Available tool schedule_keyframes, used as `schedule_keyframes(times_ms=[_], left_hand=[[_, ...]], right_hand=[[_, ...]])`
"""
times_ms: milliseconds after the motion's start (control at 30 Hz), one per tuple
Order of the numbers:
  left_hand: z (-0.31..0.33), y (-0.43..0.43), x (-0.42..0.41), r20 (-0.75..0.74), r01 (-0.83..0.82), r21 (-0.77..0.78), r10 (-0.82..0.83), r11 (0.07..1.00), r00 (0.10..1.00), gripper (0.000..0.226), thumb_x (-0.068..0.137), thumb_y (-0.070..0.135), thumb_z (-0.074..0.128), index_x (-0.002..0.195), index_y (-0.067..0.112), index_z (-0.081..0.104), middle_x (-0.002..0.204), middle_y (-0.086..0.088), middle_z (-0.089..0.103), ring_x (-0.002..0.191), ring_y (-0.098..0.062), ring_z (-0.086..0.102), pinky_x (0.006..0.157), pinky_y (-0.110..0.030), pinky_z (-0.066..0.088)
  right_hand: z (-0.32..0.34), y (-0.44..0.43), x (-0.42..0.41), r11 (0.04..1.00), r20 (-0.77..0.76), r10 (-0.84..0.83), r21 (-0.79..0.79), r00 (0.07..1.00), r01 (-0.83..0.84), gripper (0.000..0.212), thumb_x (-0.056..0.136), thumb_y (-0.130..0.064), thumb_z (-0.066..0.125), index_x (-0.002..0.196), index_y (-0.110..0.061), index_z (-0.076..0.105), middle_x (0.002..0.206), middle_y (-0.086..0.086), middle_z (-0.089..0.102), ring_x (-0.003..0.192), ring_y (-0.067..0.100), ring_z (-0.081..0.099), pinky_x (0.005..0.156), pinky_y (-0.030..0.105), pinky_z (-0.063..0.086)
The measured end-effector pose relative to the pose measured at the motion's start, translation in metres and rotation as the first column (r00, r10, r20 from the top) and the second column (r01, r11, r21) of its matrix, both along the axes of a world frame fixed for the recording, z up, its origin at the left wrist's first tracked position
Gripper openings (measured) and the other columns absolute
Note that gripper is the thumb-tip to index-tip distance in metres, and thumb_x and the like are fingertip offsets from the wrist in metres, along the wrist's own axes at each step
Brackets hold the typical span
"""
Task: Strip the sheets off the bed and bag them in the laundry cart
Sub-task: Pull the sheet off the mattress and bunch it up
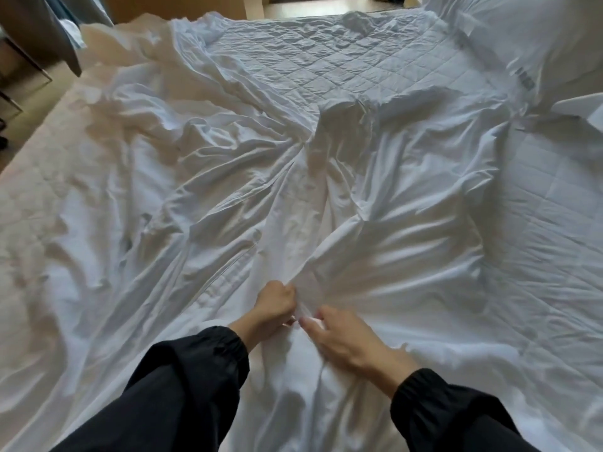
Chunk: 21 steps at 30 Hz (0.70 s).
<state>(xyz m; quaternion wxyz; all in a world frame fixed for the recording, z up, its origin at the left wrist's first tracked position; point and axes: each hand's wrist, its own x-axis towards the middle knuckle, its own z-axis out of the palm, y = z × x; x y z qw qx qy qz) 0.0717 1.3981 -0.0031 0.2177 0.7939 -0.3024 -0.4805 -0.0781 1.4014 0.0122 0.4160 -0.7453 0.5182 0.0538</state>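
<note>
The white sheet lies rumpled over the bed's left and middle. At the near edge, your left hand has its grip clamped on a gathered ridge of the sheet. Just beside it, your right hand has its grip pinched on the same ridge, thumb against fingers. To the right the quilted mattress pad lies bare, with pillows at the far corner.

left hand fingertips buried in sheet folds, right hand fingertips blurred, pillow cut by top edge
</note>
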Motion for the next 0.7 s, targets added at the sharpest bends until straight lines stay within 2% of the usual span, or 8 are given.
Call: schedule_keyframes(times_ms=[133, 233, 333, 433, 500, 567, 633, 700], left_hand=[[0.005, 0.000, -0.012, -0.216, -0.098, 0.014, 0.099, 0.995, 0.971, 0.024, 0.091, 0.009, 0.041, 0.090, -0.005, 0.059, 0.070, -0.019, 0.056, 0.057, -0.026, 0.054, 0.050, -0.028, 0.041], [0.018, 0.003, -0.014, -0.283, 0.133, 0.053, -0.113, 0.990, 0.952, 0.007, 0.077, 0.017, 0.065, 0.073, 0.011, 0.064, 0.060, -0.004, 0.055, 0.055, -0.018, 0.053, 0.054, -0.026, 0.039], [0.025, 0.002, -0.007, -0.239, 0.331, 0.079, -0.305, 0.940, 0.922, 0.023, 0.054, 0.015, 0.068, 0.074, 0.006, 0.064, 0.064, -0.011, 0.052, 0.058, -0.023, 0.054, 0.056, -0.034, 0.040], [0.037, 0.002, 0.006, -0.127, 0.326, 0.065, -0.317, 0.943, 0.940, 0.022, 0.056, 0.010, 0.058, 0.077, 0.006, 0.064, 0.064, -0.010, 0.050, 0.054, -0.020, 0.050, 0.048, -0.026, 0.038], [0.037, 0.006, 0.016, -0.111, 0.254, 0.053, -0.248, 0.966, 0.963, 0.020, 0.063, 0.007, 0.057, 0.082, 0.004, 0.062, 0.066, -0.011, 0.050, 0.055, -0.019, 0.048, 0.048, -0.026, 0.036], [0.034, 0.014, 0.020, -0.100, 0.167, 0.080, -0.159, 0.983, 0.982, 0.007, 0.075, 0.001, 0.053, 0.076, 0.008, 0.056, 0.063, -0.007, 0.046, 0.051, -0.017, 0.044, 0.045, -0.022, 0.030], [0.030, 0.022, 0.020, -0.158, 0.118, 0.189, -0.088, 0.975, 0.983, 0.018, 0.078, 0.007, 0.050, 0.063, 0.015, 0.045, 0.054, -0.002, 0.038, 0.044, -0.014, 0.033, 0.045, -0.022, 0.020], [0.032, 0.028, 0.018, -0.246, 0.098, 0.297, -0.024, 0.950, 0.969, 0.027, 0.077, 0.015, 0.050, 0.054, 0.021, 0.038, 0.049, 0.001, 0.032, 0.040, -0.013, 0.028, 0.044, -0.021, 0.017]], right_hand=[[0.011, 0.008, -0.015, 0.985, 0.003, 0.118, -0.124, 0.993, -0.116, 0.047, 0.091, -0.065, 0.031, 0.083, -0.022, 0.051, 0.101, 0.015, 0.066, 0.092, 0.033, 0.058, 0.070, 0.036, 0.037], [0.021, 0.009, -0.019, 0.979, 0.163, 0.181, -0.129, 0.970, -0.161, 0.053, 0.085, -0.065, 0.032, 0.069, -0.017, 0.050, 0.076, 0.006, 0.063, 0.073, 0.024, 0.055, 0.066, 0.036, 0.036], [0.032, 0.012, -0.025, 0.980, 0.369, 0.188, -0.011, 0.910, -0.198, 0.042, 0.085, -0.043, 0.048, 0.054, -0.018, 0.035, 0.051, -0.006, 0.034, 0.051, 0.009, 0.032, 0.054, 0.031, 0.028], [0.048, 0.009, -0.036, 0.962, 0.417, 0.178, 0.117, 0.891, -0.247, 0.036, 0.080, -0.033, 0.050, 0.055, -0.013, 0.033, 0.058, -0.003, 0.027, 0.054, 0.012, 0.025, 0.052, 0.040, 0.024], [0.055, 0.004, -0.045, 0.955, 0.360, 0.168, 0.171, 0.918, -0.242, 0.038, 0.082, -0.031, 0.050, 0.053, -0.016, 0.030, 0.058, -0.001, 0.026, 0.054, 0.014, 0.025, 0.051, 0.039, 0.023], [0.054, -0.001, -0.049, 0.977, 0.216, 0.144, 0.121, 0.966, -0.173, 0.039, 0.082, -0.036, 0.046, 0.052, -0.017, 0.031, 0.053, -0.002, 0.029, 0.052, 0.013, 0.030, 0.051, 0.035, 0.026], [0.045, -0.001, -0.047, 0.995, 0.038, 0.085, -0.053, 0.996, -0.083, 0.041, 0.086, -0.038, 0.041, 0.054, -0.012, 0.038, 0.055, 0.002, 0.041, 0.060, 0.022, 0.043, 0.056, 0.036, 0.029], [0.036, 0.004, -0.039, 0.967, -0.064, -0.013, -0.253, 0.998, -0.004, 0.039, 0.093, -0.037, 0.036, 0.066, -0.012, 0.046, 0.076, 0.011, 0.059, 0.075, 0.031, 0.051, 0.062, 0.034, 0.030]])
